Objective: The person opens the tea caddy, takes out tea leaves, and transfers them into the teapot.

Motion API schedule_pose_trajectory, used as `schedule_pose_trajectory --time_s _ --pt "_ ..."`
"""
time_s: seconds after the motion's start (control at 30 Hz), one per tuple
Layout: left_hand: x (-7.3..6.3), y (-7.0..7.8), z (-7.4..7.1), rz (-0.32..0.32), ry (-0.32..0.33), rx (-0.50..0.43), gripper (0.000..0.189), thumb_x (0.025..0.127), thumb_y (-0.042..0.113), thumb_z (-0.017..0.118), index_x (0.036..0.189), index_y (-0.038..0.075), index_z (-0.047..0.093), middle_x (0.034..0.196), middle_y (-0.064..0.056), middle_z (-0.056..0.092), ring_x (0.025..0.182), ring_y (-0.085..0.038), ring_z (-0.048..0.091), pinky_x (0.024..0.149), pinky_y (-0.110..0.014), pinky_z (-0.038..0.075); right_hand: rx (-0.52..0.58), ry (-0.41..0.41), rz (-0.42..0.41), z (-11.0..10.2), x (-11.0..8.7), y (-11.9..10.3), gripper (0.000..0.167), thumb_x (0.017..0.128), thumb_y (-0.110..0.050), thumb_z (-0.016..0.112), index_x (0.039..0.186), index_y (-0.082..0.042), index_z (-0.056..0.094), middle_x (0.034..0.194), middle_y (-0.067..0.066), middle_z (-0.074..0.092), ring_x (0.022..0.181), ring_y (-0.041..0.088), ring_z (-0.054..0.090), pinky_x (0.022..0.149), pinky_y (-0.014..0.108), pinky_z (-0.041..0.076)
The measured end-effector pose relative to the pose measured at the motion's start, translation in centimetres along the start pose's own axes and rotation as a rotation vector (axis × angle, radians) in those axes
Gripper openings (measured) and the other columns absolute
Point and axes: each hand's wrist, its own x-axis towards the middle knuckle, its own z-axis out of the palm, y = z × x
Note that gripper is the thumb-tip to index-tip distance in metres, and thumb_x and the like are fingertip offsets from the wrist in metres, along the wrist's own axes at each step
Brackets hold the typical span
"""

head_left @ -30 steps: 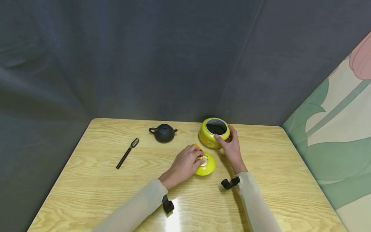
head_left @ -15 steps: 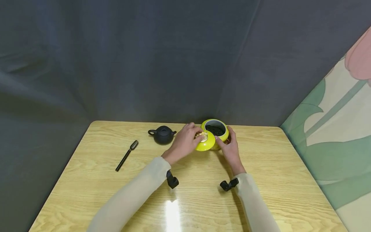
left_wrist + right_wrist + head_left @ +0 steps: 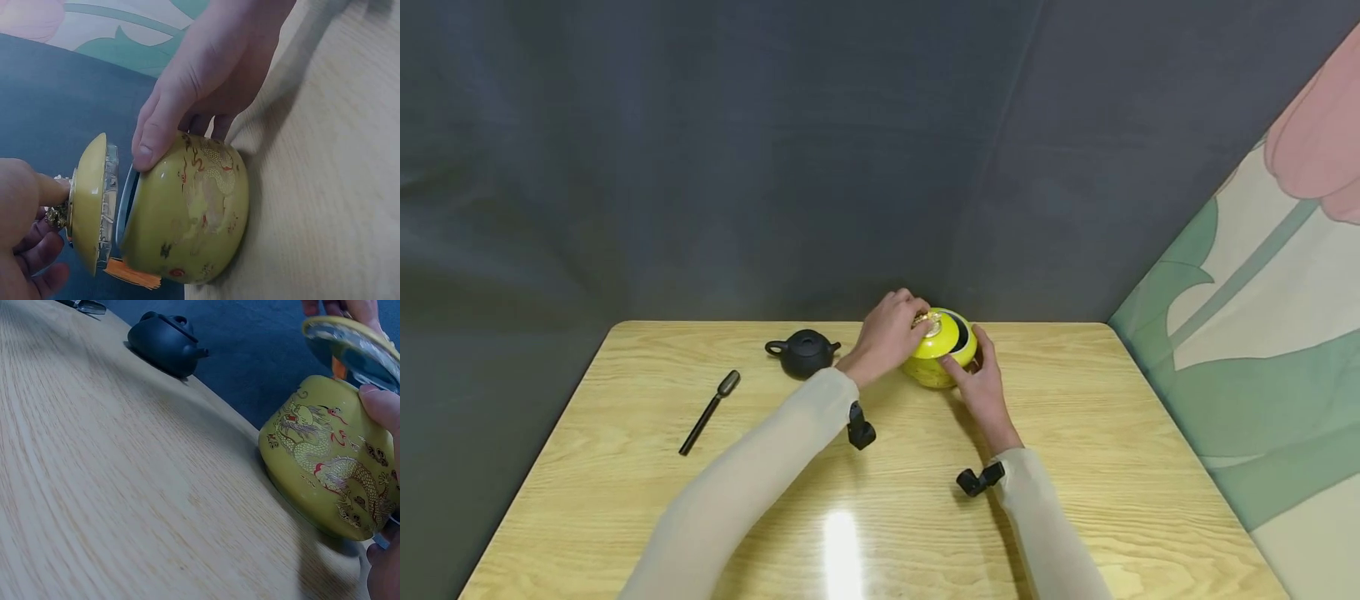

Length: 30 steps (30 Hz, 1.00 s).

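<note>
A yellow jar decorated with a dragon stands near the table's back edge. My right hand grips its right side, the thumb at the rim. Just over the mouth is the jar's yellow lid, slightly tilted, with a gap showing between lid and rim in both wrist views. My left hand pinches the lid's gold knob. An orange tassel hangs by the lid and rim. In the head view, a dark strip of the jar's inside shows right of the lid.
A black teapot stands left of the jar, close to my left forearm. Further left on the wooden table lies a dark scoop. A dark curtain hangs behind the table's back edge.
My left hand has lifted the lid off the table and carried it up and back, over the jar's mouth. My right hand has kept its grip on the jar.
</note>
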Motion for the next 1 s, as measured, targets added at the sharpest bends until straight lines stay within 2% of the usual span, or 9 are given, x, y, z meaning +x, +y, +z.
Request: schedule_pose_trajectory --time_s 0.17,0.3,0.43,0.7,1.0 --pt "1.3 0.5 0.5 -0.016 -0.014 0.048 0.034 0.109 0.031 0.063 0.137 0.012 0.072 0.127 -0.004 0.067 0.118 -0.020 0.061 0.100 -0.035 0.056 -0.022 0.009 -0.003 0.2 -0.4 0.2 0.089 0.101 -0.018 0.074 0.170 -0.011 0.019 0.174 0.017 0.029 0.161 0.030 0.029 0.135 0.046 0.022" --pt "1.8 0.5 1.1 -0.028 -0.034 0.073 0.035 0.110 0.031 0.062 0.137 0.012 0.071 0.129 -0.004 0.066 0.119 -0.019 0.060 0.103 -0.035 0.055 -0.047 0.013 -0.042 0.6 -0.7 0.3 0.088 0.102 -0.024 0.075 0.170 -0.013 0.021 0.173 0.014 0.030 0.162 0.030 0.030 0.136 0.049 0.021" --pt "1.8 0.3 1.5 -0.034 -0.030 0.098 0.034 0.109 0.032 0.062 0.136 0.012 0.072 0.130 -0.003 0.066 0.120 -0.019 0.060 0.105 -0.035 0.055 -0.044 0.002 -0.067 1.2 -0.8 0.3 0.087 0.101 -0.026 0.076 0.170 -0.014 0.023 0.172 0.014 0.033 0.161 0.031 0.031 0.135 0.051 0.022" --pt "1.5 0.5 1.8 -0.030 -0.011 0.100 0.035 0.109 0.033 0.063 0.136 0.013 0.072 0.128 -0.003 0.066 0.119 -0.019 0.061 0.107 -0.036 0.055 -0.055 0.000 -0.060 1.6 -0.5 0.1 0.090 0.101 -0.031 0.076 0.170 -0.015 0.021 0.174 0.013 0.030 0.162 0.030 0.030 0.135 0.051 0.022" --pt "1.3 0.5 1.8 -0.022 -0.015 0.055 0.037 0.108 0.032 0.064 0.138 0.011 0.072 0.127 -0.005 0.068 0.119 -0.021 0.063 0.102 -0.037 0.058 -0.038 -0.019 -0.052 1.4 -0.5 -0.2 0.093 0.100 -0.026 0.077 0.171 -0.013 0.018 0.175 0.014 0.027 0.163 0.031 0.028 0.136 0.051 0.021"
